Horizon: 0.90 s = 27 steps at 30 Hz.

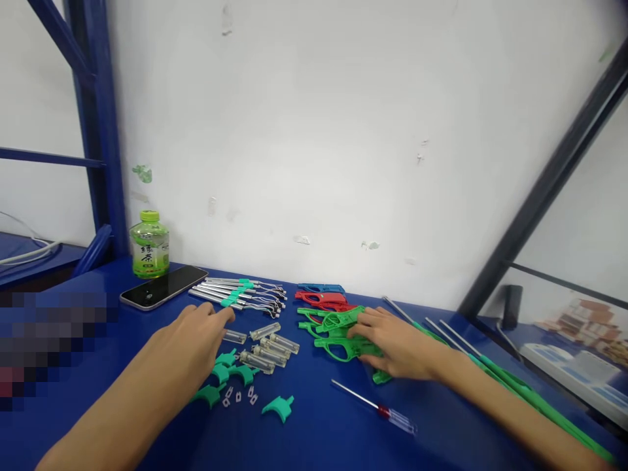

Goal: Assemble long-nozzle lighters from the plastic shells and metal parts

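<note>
My right hand [385, 340] rests over the stacked green gun-shaped plastic casings [338, 348], fingers and thumb bent round the nearest ones. My left hand [203, 327] hangs with curled fingers beside a clear plastic tank [234, 336]; its fingertips are hidden, so whether it holds anything does not show. More clear tanks [272, 353] lie just right of it. Below it are curved teal trigger pieces [244, 373] and several tiny pale clips [238, 396]. Thin metal tubes [209, 294] with wires and teal parts lie beyond it.
A screwdriver [375, 407] lies near the front. Red [326, 299] and blue casings [321, 288] sit against the wall. Long green pieces with metal rods [524, 392] stretch along the right. A phone [164, 288] and green tea bottle [150, 245] stand back left.
</note>
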Tool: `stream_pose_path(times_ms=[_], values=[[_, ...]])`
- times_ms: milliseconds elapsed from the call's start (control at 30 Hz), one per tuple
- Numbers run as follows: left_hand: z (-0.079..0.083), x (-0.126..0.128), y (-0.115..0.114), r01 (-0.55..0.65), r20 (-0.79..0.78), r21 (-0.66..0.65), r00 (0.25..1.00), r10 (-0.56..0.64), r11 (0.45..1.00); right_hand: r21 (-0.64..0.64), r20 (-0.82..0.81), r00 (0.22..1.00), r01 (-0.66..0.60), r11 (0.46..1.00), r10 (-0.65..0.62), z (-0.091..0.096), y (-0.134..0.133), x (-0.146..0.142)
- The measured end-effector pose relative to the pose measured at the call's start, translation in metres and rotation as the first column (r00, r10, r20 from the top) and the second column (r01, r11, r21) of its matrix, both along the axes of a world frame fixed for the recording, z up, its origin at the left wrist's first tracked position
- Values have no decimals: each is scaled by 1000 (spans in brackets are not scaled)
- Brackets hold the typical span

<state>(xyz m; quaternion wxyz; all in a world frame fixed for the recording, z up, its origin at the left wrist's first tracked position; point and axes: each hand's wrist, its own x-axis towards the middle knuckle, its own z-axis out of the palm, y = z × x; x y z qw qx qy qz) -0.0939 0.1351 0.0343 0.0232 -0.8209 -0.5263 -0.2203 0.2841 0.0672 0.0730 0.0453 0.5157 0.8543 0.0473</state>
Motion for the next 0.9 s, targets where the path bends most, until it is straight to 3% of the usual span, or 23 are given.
stream_pose_path(times_ms=[267,400,600,667,900], values=[[3,9,-4,-96,-212,-67,974,80,993,2,35,999,-11,1000,11,-3,3,-5],[24,15,4,-121,-270,-119,959,85,985,-6,47,998,-37,999,38,-3,4,-11],[60,24,50,-130,-293,-173,953,75,976,13,66,994,-90,996,89,2,5,-18],[59,22,60,-136,-299,-197,952,72,971,42,63,994,-92,995,90,6,2,-18],[34,7,77,-143,-284,-245,956,70,959,119,34,994,-106,987,103,19,-28,-21]])
